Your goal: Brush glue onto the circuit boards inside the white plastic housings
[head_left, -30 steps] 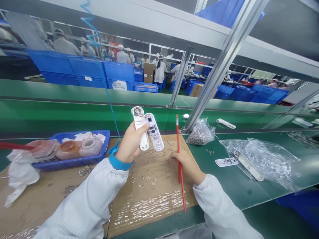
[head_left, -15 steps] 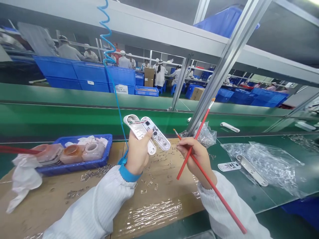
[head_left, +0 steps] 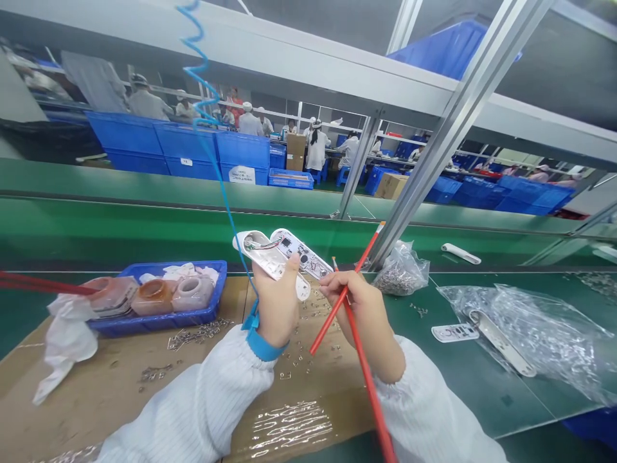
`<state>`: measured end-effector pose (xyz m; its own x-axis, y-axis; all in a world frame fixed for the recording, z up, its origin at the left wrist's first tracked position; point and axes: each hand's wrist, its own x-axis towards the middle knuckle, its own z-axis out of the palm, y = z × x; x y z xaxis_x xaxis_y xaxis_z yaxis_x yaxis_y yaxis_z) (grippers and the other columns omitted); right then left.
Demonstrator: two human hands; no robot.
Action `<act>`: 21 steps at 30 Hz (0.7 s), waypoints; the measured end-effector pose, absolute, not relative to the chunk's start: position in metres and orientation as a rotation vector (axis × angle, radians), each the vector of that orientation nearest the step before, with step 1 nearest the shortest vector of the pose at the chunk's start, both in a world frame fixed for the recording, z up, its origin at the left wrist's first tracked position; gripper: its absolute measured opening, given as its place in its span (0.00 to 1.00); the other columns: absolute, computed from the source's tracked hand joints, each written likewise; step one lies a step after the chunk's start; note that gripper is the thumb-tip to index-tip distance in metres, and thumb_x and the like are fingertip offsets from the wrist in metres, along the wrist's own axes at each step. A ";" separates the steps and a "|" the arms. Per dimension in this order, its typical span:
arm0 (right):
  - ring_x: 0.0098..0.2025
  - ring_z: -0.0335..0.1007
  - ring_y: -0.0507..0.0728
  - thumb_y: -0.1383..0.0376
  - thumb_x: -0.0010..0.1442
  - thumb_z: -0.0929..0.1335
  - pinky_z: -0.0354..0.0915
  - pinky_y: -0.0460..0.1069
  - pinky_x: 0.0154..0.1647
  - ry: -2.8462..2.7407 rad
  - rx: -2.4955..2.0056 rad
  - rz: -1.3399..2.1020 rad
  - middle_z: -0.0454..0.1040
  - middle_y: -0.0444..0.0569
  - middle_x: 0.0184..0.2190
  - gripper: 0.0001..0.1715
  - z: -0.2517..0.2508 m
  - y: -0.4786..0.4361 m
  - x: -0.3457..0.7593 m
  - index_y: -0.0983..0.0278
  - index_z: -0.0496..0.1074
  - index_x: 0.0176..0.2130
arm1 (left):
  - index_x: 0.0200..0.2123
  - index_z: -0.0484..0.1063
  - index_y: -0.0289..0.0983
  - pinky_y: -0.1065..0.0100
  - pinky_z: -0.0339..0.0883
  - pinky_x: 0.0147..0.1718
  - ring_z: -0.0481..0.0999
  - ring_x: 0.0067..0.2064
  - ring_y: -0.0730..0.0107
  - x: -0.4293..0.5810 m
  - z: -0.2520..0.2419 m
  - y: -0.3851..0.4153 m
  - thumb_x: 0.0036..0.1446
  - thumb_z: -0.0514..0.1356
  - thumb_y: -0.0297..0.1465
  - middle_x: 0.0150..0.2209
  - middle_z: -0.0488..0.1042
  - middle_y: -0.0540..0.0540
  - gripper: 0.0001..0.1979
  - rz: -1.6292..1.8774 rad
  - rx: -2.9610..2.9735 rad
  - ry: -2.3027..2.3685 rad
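Observation:
My left hand (head_left: 277, 305), with a blue wrist strap (head_left: 265, 347), is closed around an opened white plastic housing (head_left: 255, 247). Thin wires join one half to a board-bearing half (head_left: 292, 243) with dark chips, which fans out to the right under my thumb. My right hand (head_left: 361, 299) grips two red paintbrushes (head_left: 371, 247), crossed over each other. Its fingertips are at the lower right end of the board-bearing half; whether they touch it I cannot tell. One brush tip points up by that end, the other toward the metal post.
Left stands a blue tray (head_left: 159, 326) with small jars (head_left: 193, 294) and white cloths. Tiny metal pieces (head_left: 200, 333) lie on the cardboard (head_left: 212, 373). Bagged metal parts (head_left: 402, 273), a plastic bag (head_left: 544, 328) and another opened housing (head_left: 504, 344) are right. A metal post (head_left: 434, 154) rises ahead.
My right hand has moved left with the paintbrushes, up to the end of the board-bearing half. The brushes have tilted. My left hand still holds the housing, and the view has shifted slightly.

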<state>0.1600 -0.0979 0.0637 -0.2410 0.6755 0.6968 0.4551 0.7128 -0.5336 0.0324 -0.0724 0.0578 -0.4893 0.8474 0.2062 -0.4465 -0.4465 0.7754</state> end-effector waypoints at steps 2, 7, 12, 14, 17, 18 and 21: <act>0.38 0.74 0.53 0.77 0.56 0.62 0.69 0.46 0.36 -1.910 -0.919 0.190 0.76 0.46 0.35 0.11 0.064 -0.099 0.157 0.61 0.66 0.34 | 0.53 0.60 0.43 0.63 0.66 0.54 0.72 0.54 0.63 0.032 0.054 -0.072 0.52 0.66 0.35 0.54 0.71 0.43 0.27 2.062 0.801 0.921; 0.35 0.74 0.53 0.76 0.57 0.62 0.69 0.47 0.34 -1.917 -0.956 0.200 0.76 0.46 0.34 0.10 0.062 -0.099 0.147 0.62 0.65 0.33 | 0.52 0.61 0.41 0.62 0.65 0.54 0.72 0.55 0.61 0.033 0.052 -0.076 0.53 0.65 0.37 0.54 0.71 0.41 0.25 2.155 0.865 1.095; 0.34 0.72 0.52 0.75 0.58 0.61 0.67 0.46 0.34 -1.905 -0.919 0.259 0.75 0.46 0.32 0.09 0.059 -0.099 0.137 0.62 0.62 0.30 | 0.53 0.60 0.41 0.62 0.64 0.55 0.72 0.55 0.62 0.034 0.056 -0.082 0.54 0.64 0.37 0.55 0.70 0.41 0.25 2.180 0.916 1.066; 0.33 0.71 0.52 0.75 0.57 0.61 0.66 0.46 0.33 -1.900 -0.923 0.247 0.75 0.46 0.32 0.09 0.060 -0.099 0.134 0.62 0.62 0.30 | 0.51 0.62 0.41 0.62 0.66 0.53 0.73 0.53 0.62 0.033 0.057 -0.084 0.54 0.64 0.37 0.52 0.72 0.42 0.24 2.162 0.916 1.071; 0.32 0.71 0.52 0.76 0.56 0.61 0.65 0.45 0.32 -1.878 -0.920 0.222 0.75 0.46 0.33 0.09 0.061 -0.100 0.131 0.62 0.62 0.31 | 0.46 0.65 0.41 0.62 0.69 0.51 0.76 0.49 0.61 0.033 0.061 -0.087 0.53 0.65 0.37 0.46 0.75 0.44 0.19 2.142 0.908 1.086; 0.32 0.71 0.52 0.76 0.56 0.61 0.65 0.45 0.32 -1.873 -0.920 0.223 0.75 0.46 0.33 0.09 0.061 -0.101 0.130 0.62 0.62 0.30 | 0.45 0.65 0.41 0.62 0.69 0.50 0.76 0.48 0.61 0.034 0.062 -0.089 0.53 0.65 0.36 0.46 0.75 0.44 0.18 2.144 0.894 1.077; 0.32 0.71 0.52 0.75 0.57 0.61 0.65 0.45 0.31 -1.862 -0.945 0.227 0.75 0.46 0.32 0.09 0.062 -0.102 0.128 0.62 0.62 0.29 | 0.46 0.64 0.41 0.61 0.71 0.49 0.77 0.48 0.61 0.035 0.065 -0.091 0.52 0.66 0.36 0.47 0.75 0.44 0.20 2.154 0.859 1.025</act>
